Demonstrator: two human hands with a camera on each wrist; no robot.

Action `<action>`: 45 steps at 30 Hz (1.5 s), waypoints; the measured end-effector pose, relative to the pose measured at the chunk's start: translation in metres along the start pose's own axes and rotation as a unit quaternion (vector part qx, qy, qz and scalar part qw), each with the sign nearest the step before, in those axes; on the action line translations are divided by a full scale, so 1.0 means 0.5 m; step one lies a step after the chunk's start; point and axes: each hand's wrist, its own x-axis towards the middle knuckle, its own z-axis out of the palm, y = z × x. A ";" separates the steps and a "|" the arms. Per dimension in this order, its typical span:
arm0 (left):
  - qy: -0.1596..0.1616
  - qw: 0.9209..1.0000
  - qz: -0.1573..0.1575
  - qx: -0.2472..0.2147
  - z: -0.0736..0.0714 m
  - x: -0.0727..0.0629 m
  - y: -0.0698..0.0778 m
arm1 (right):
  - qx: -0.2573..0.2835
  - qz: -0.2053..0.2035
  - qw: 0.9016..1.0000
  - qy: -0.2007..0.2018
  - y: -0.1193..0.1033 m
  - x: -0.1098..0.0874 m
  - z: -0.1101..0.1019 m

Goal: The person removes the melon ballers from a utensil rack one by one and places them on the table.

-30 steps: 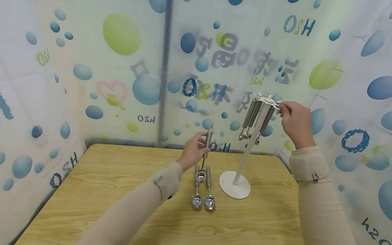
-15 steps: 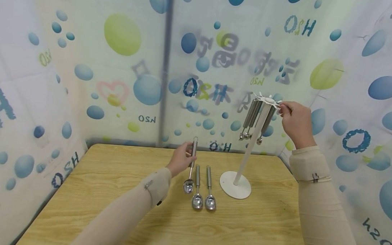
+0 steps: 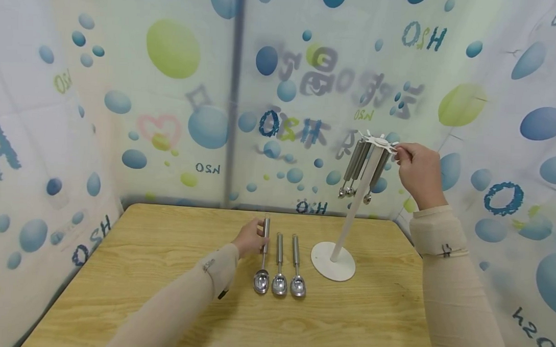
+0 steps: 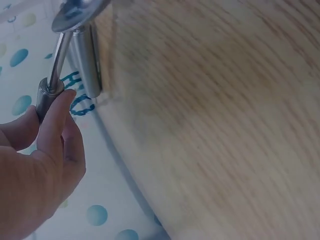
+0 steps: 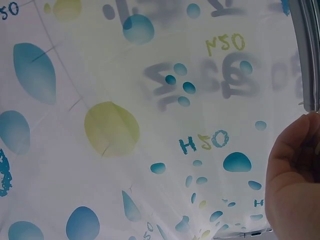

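In the head view my left hand [image 3: 248, 239] pinches the handle of a metal scoop [image 3: 261, 282], the leftmost of three in a row. Its bowl points toward me, close over the tabletop. The left wrist view shows thumb and fingertips on the handle of this scoop [image 4: 56, 62]. Beside it lie a middle scoop [image 3: 279, 285] and a right scoop [image 3: 297, 286], handles pointing away. My right hand [image 3: 420, 173] pinches the edge of the white hook top [image 3: 379, 142] of a tall stand [image 3: 350, 222]. Several metal utensils [image 3: 357, 161] hang there by their handles, small rounded ends down.
The stand's round white base [image 3: 325, 267] rests on the wooden table [image 3: 173, 272], to the right of the scoops. A printed curtain [image 3: 169, 113] with bubbles and lettering closes off the back and sides, near the table's far edge.
My left hand has moved left and down, bringing the scoop from above the other two to their left side, level with them. The right hand stays at the stand's top.
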 end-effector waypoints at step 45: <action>0.026 0.978 -0.080 0.192 0.024 0.055 -0.060 | -0.004 -0.008 1.000 0.009 0.002 -0.001 -0.001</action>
